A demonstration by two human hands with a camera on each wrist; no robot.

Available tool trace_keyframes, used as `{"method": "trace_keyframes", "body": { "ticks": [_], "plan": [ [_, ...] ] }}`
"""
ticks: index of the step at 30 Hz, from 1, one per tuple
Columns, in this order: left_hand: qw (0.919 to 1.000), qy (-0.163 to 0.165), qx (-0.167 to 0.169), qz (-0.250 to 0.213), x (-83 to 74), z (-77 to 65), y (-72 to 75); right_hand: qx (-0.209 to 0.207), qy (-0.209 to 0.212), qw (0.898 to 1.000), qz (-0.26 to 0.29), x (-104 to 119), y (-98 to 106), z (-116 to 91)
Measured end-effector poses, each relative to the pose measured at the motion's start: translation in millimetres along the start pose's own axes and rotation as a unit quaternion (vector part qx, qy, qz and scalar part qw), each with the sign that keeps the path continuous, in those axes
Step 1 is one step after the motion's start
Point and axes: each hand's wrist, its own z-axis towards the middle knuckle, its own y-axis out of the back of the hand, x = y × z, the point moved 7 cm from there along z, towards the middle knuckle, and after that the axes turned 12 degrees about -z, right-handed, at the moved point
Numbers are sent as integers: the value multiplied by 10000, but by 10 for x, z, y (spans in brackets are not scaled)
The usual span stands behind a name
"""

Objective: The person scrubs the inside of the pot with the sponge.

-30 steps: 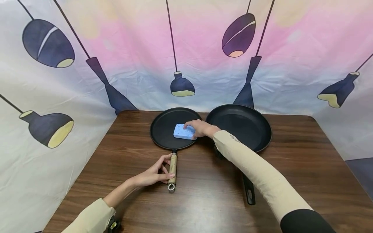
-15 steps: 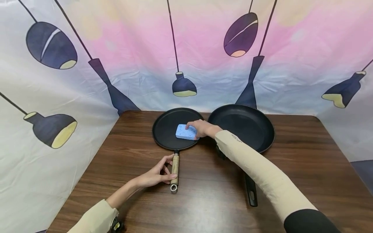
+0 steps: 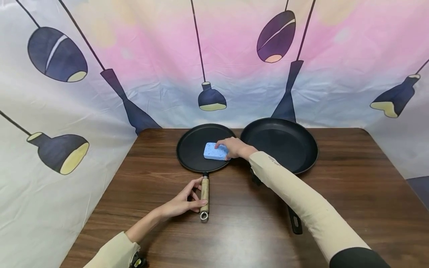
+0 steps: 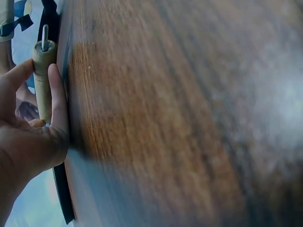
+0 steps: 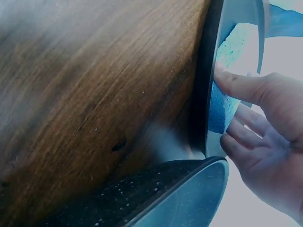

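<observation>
We see the blue sponge [image 3: 211, 152] lying flat on the shallow black pan [image 3: 191, 149], over the right half of its cooking surface, with its long axis running side to side, roughly along the far edge of the bench [image 3: 241, 227]. The right hand [image 3: 236, 148] is the nearer one: it comes in from the side of the bench's right edge and pinches the sponge's right end, thumb on the near side and fingers over the top, so the sponge's left end is uncovered. Our left hand [image 3: 183, 201] is closer to the bench's near edge and grips the wooden handle [image 3: 205, 190] from its left, well apart from the sponge. That handle points from the pan toward the near edge, so the sponge's length lies across the handle's line; we judge that any stroke turns on this crossing, with the left hand steadying lengthwise while the right pushes or pulls sideways. Room to the right looks tight to us: the sponge's held end lies near the pan's rim, and the larger pan [image 3: 285, 141] stands just beside it along the far edge.
</observation>
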Motion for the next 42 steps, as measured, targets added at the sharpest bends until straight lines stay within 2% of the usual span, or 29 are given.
{"method": "trace_keyframes", "body": {
  "ticks": [7,11,14,18,21,25,29,34,36,42],
  "plan": [
    [9999,-105,-20,-58,25,87,-171,-30,-320,9991,-273,-65,-19,-67],
    [9997,-162,-4,-168,30,149,-276,3,-360,9988,-333,-144,-58,-144],
    [9997,-161,-13,-173,16,160,-301,28,-291,9989,-353,-177,-65,-160],
    [9995,-182,-233,107,-66,119,-201,-124,-118,9991,-391,-135,33,-100],
    [9966,-170,-551,583,-134,87,-81,-236,-40,9990,-380,-79,102,-35],
    [9930,-65,-690,960,-152,59,-8,-161,40,9993,-333,-17,59,-4],
    [9950,165,-648,739,-106,27,2,-139,193,9994,-234,44,-33,-40],
    [9954,516,-735,331,-67,-4,16,-199,330,9992,-54,118,-71,-75],
    [9945,602,-791,315,-58,-18,25,-190,369,9991,-37,142,-74,-77],
    [9952,593,-722,294,-30,-76,45,-134,385,9991,-65,186,-92,-69]
  ]
}}
